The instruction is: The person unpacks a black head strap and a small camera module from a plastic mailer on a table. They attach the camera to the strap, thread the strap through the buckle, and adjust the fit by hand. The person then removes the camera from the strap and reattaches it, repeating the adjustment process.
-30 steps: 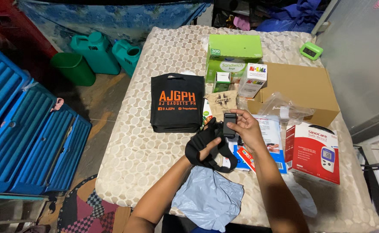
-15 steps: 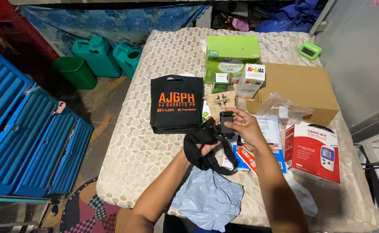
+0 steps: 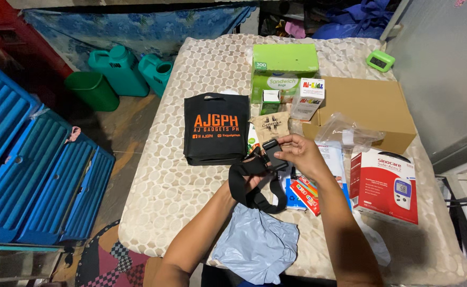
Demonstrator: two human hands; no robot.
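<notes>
Nearest me, a crumpled grey plastic mailer bag (image 3: 257,242) lies on the counter (image 3: 164,186) edge, between my forearms. Just above it my left hand (image 3: 252,178) is wrapped in the black strap (image 3: 254,183); the strap loops around the hand and hangs down in a fold, the fingers mostly hidden under the webbing, closed on it as far as I can tell. My right hand (image 3: 302,154) sits just beside the left one, fingers (image 3: 289,142) curled over and pinching the black buckle (image 3: 273,151) at the top end of that strap. Strap and buckle are held up over the middle of the counter, not lying on it.

Under and right of my hands: small colourful flat packs (image 3: 305,191), a red and white device box (image 3: 385,186) further right. Left of my hands, a black tote bag (image 3: 215,130) with orange print lies flat. Just past my right hand, a clear plastic bag (image 3: 347,133) rests against a brown cardboard box (image 3: 369,106). Behind the buckle, a small brown paper pouch (image 3: 272,126), then a small white carton (image 3: 308,98) standing up, then green boxes (image 3: 284,69). Far right corner, a small green clock (image 3: 380,60).

Off the counter to the left, on the floor: teal jugs (image 3: 132,69), a green bin (image 3: 90,90), blue crates (image 3: 31,165).
</notes>
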